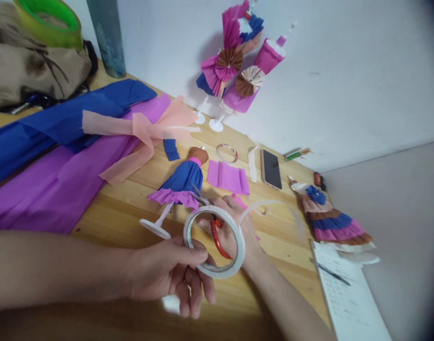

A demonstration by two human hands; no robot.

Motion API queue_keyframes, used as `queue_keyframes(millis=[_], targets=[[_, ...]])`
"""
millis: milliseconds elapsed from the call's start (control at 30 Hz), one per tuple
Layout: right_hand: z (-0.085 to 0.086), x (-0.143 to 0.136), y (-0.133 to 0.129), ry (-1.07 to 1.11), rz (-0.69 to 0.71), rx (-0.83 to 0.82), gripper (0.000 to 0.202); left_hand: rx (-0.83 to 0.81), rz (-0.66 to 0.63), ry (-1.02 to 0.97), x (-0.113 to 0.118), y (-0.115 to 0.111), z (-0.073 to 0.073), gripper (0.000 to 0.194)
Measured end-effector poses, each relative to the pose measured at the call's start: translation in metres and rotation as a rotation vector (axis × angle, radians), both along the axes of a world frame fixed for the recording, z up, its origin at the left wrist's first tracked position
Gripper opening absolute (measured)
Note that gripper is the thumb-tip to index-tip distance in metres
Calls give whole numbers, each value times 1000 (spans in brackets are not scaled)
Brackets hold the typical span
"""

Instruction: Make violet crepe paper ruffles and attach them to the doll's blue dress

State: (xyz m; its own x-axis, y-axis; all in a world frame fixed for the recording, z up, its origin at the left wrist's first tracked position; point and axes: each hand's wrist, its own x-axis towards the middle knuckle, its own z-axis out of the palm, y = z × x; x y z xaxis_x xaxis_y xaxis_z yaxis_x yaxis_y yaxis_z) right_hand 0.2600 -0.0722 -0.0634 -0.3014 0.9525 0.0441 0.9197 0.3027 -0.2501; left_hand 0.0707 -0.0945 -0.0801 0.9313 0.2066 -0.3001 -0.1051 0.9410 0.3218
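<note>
My left hand [184,270] pinches a roll of white tape [240,251] by its lower left rim, in front of my other hand. My right hand [238,227] is closed on red-handled scissors [218,239], seen partly through the ring of tape; their blades point up and left. A loose strip of tape [262,203] curls off the roll to the right. Just beyond the scissor tips, a small dress form [184,177] in a blue and purple crepe paper skirt leans on its white stand.
Blue [71,113] and purple crepe paper [53,189] covers the left. A purple piece [227,177], a bangle [227,153] and a phone [271,169] lie beyond my hands. Two dressed forms stand by the wall; another dress [332,218] and a notebook [348,293] lie right.
</note>
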Motion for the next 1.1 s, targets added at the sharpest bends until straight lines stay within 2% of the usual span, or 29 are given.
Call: queue_keyframes(millis=[200,400,600,767,933,1100], targets=[[-6,4,0,50,13,18,27,-19,-18,-10,0,1,-1,35],[-7,7,2,79,40,58,31,-9,-53,41,0,4,1,18],[-5,10,3,70,62,86,38,40,-107,72,2,4,-2,17],[0,11,3,109,47,84,40,247,-189,303,5,5,2,14],[6,20,5,94,48,137,45,572,-328,597,4,3,18,21],[12,38,9,48,-118,258,36,769,-396,772,-2,7,28,35]])
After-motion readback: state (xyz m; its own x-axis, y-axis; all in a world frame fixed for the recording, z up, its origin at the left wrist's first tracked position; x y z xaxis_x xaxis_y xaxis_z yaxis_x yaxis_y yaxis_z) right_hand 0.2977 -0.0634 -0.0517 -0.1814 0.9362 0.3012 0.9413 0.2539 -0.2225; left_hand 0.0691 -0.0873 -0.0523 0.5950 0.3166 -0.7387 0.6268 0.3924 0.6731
